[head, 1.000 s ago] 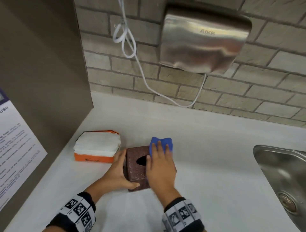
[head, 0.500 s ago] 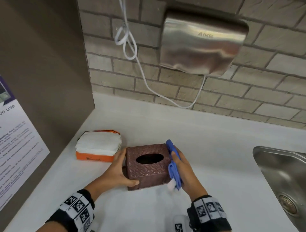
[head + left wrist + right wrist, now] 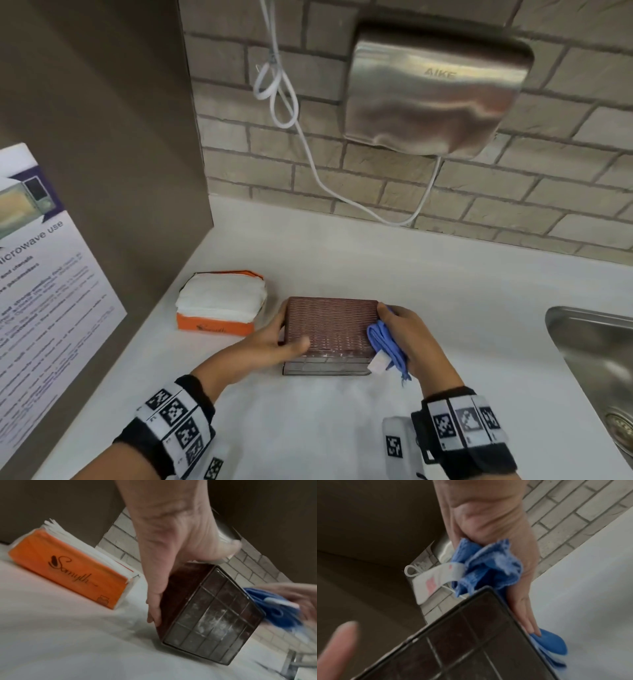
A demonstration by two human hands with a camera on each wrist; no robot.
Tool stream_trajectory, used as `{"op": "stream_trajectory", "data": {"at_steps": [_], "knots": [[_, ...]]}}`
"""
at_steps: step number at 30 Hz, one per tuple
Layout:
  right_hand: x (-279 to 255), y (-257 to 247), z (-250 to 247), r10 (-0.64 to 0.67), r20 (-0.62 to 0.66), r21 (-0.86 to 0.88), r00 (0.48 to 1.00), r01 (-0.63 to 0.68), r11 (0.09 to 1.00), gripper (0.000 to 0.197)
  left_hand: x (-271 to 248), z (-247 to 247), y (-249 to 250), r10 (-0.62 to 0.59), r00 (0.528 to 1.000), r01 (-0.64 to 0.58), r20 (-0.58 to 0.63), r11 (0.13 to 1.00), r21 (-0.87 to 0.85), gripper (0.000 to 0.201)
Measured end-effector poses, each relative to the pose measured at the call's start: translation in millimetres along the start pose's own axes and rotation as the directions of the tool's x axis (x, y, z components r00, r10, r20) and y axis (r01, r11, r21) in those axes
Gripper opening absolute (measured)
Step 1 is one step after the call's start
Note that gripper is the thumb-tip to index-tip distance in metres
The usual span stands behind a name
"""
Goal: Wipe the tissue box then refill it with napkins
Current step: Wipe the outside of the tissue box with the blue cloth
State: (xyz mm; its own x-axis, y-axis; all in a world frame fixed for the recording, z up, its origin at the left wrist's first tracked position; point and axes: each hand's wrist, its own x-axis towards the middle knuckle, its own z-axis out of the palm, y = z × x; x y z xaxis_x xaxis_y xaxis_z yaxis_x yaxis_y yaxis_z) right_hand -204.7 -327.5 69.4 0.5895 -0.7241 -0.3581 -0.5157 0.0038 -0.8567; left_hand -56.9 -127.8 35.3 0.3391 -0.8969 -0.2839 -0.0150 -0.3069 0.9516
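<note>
The brown woven tissue box (image 3: 330, 325) lies tipped on the white counter, its gridded underside (image 3: 211, 608) facing me and its opening hidden. My left hand (image 3: 274, 337) grips the box's left side, thumb on the upward face. My right hand (image 3: 407, 332) holds a bunched blue cloth (image 3: 385, 342) with a white tag against the box's right side (image 3: 471, 649). The cloth (image 3: 488, 566) sits between palm and box. An orange pack of white napkins (image 3: 219, 305) lies just left of the box, clear of both hands.
A steel sink (image 3: 596, 342) is sunk into the counter (image 3: 342, 428) at the right. A metal hand dryer (image 3: 435, 89) with a dangling white cord (image 3: 308, 154) hangs on the brick wall behind. A brown side panel with a poster (image 3: 44, 291) closes off the left.
The box has been tipped from upright onto its side, underside toward me. My right hand with the cloth went from the box's top to its right side. My left hand kept its grip.
</note>
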Motion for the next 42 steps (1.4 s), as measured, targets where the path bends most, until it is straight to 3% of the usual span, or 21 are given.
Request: {"op": "stream_trajectory", "data": {"at_steps": [2, 4, 6, 8, 11, 13, 15, 17, 18, 21, 24, 26, 28, 31, 33, 34, 35, 36, 38, 40, 42], "knots": [[1.8, -6.3, 3.0, 0.022, 0.008, -0.068, 1.000, -0.021, 0.997, 0.039, -0.6, -0.5, -6.5, -0.002, 0.999, -0.002, 0.048, 0.997, 0.078, 0.109], [1.1, -9.0, 5.8, -0.033, -0.039, -0.121, 0.999, 0.028, 0.992, 0.035, 2.9, -2.4, -12.5, -0.018, 1.000, 0.021, -0.025, 0.994, 0.108, 0.118], [-2.6, -9.3, 9.8, -0.205, -0.134, -0.175, 0.970, 0.180, 0.968, 0.025, 6.3, -4.3, -16.4, 0.008, 0.997, -0.001, -0.072, 0.995, 0.102, 0.113], [-11.9, -10.4, 21.0, -0.391, -0.144, -0.259, 0.909, 0.347, 0.901, 0.021, 8.5, -3.4, -20.7, 0.038, 0.994, -0.027, -0.106, 0.994, 0.107, 0.108], [-13.8, -3.3, 48.7, -0.544, 0.005, -0.604, 0.839, 0.436, 0.667, 0.041, 10.5, -0.9, -27.6, 0.089, 0.978, -0.063, -0.191, 0.988, 0.138, 0.100], [-21.5, -5.9, 72.1, -0.554, 0.089, -0.746, 0.828, 0.424, 0.514, 0.051, 11.2, 1.6, -27.7, 0.135, 0.970, -0.094, -0.205, 0.976, 0.197, 0.096], [-34.0, -14.7, 100.7, -0.528, 0.174, -0.770, 0.831, 0.449, 0.453, 0.054, 12.7, 3.3, -28.0, 0.181, 0.951, -0.131, -0.250, 0.970, 0.203, 0.068], [-45.0, -16.5, 129.8, -0.543, 0.258, -0.774, 0.799, 0.507, 0.379, 0.050, 12.1, 4.6, -26.0, 0.209, 0.920, -0.170, -0.332, 0.975, 0.143, 0.033], [-49.1, -18.2, 135.1, -0.520, 0.301, -0.769, 0.800, 0.526, 0.364, 0.049, 11.8, 4.4, -26.2, 0.211, 0.914, -0.182, -0.347, 0.977, 0.114, 0.026], [-42.3, -11.8, 111.8, -0.569, 0.346, -0.691, 0.746, 0.613, 0.383, 0.050, 12.1, 3.2, -26.9, 0.231, 0.937, -0.187, -0.263, 0.965, 0.181, 0.052], [-18.6, 1.7, 55.5, -0.530, 0.186, -0.711, 0.827, 0.486, 0.509, 0.041, 17.3, 2.8, -31.0, 0.173, 0.956, -0.122, -0.237, 0.969, 0.214, 0.094], [-8.6, 7.7, 31.3, -0.441, -0.001, -0.664, 0.898, 0.329, 0.671, 0.041, 19.3, 0.9, -34.5, 0.142, 0.960, -0.086, -0.242, 0.969, 0.231, 0.109], [-6.6, 7.7, 34.2, -0.385, -0.093, -0.660, 0.918, 0.233, 0.714, 0.042, 19.0, -1.2, -36.6, 0.130, 0.963, -0.070, -0.236, 0.966, 0.247, 0.110], [-24.1, -9.6, 72.0, -0.462, -0.010, -0.769, 0.887, 0.288, 0.571, 0.051, 18.6, 1.8, -34.8, 0.155, 0.958, -0.084, -0.241, 0.956, 0.282, 0.101], [-39.6, -22.0, 107.9, -0.524, 0.129, -0.778, 0.842, 0.413, 0.473, 0.053, 19.1, 2.2, -32.4, 0.184, 0.947, -0.103, -0.265, 0.950, 0.295, 0.065], [-45.0, -24.7, 121.3, -0.534, 0.153, -0.765, 0.832, 0.441, 0.469, 0.052, 19.2, 1.2, -32.4, 0.181, 0.943, -0.084, -0.281, 0.942, 0.326, 0.049], [-47.1, -26.3, 127.0, -0.507, 0.189, -0.757, 0.841, 0.453, 0.471, 0.054, 18.4, -0.4, -31.5, 0.188, 0.934, -0.078, -0.303, 0.937, 0.342, 0.046], [-44.6, -26.2, 125.7, -0.526, 0.224, -0.737, 0.821, 0.496, 0.460, 0.057, 17.9, -2.3, -33.2, 0.195, 0.933, -0.090, -0.304, 0.940, 0.328, 0.049], [-30.2, -13.5, 102.3, -0.545, 0.240, -0.745, 0.803, 0.512, 0.427, 0.055, 16.3, -4.6, -35.0, 0.204, 0.940, -0.119, -0.274, 0.948, 0.296, 0.074], [-12.0, -2.6, 64.1, -0.515, 0.135, -0.741, 0.847, 0.431, 0.515, 0.046, 14.7, -3.9, -33.3, 0.183, 0.950, -0.103, -0.253, 0.949, 0.297, 0.091], [0.3, 3.4, 35.6, -0.405, -0.030, -0.677, 0.914, 0.280, 0.681, 0.044, 15.3, -3.6, -34.0, 0.167, 0.953, -0.087, -0.252, 0.950, 0.299, 0.093]]}}
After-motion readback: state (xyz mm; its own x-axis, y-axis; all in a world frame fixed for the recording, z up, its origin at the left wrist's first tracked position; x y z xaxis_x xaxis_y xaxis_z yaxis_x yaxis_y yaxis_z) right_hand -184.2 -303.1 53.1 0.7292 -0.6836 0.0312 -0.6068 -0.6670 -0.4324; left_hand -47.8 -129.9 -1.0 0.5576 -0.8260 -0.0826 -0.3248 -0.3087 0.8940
